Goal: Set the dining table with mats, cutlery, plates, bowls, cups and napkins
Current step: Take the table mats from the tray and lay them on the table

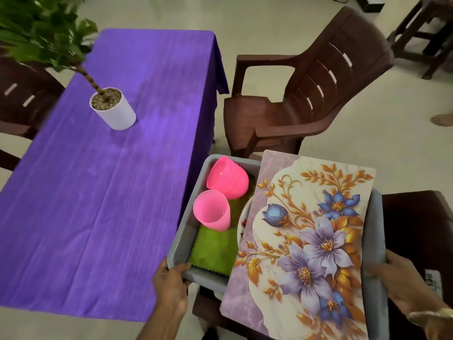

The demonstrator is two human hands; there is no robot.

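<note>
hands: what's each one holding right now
Left hand: grips the tray at its near left corner.
Right hand: grips the tray's right edge.

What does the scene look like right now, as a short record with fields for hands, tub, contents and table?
hands: left hand and right hand grip the grey tub
on top: floral mat lies across the tub
inside: pink cup, pink bowls on a green cloth; plate edge under the mat
table: covered in purple, potted plant standing on it
</note>
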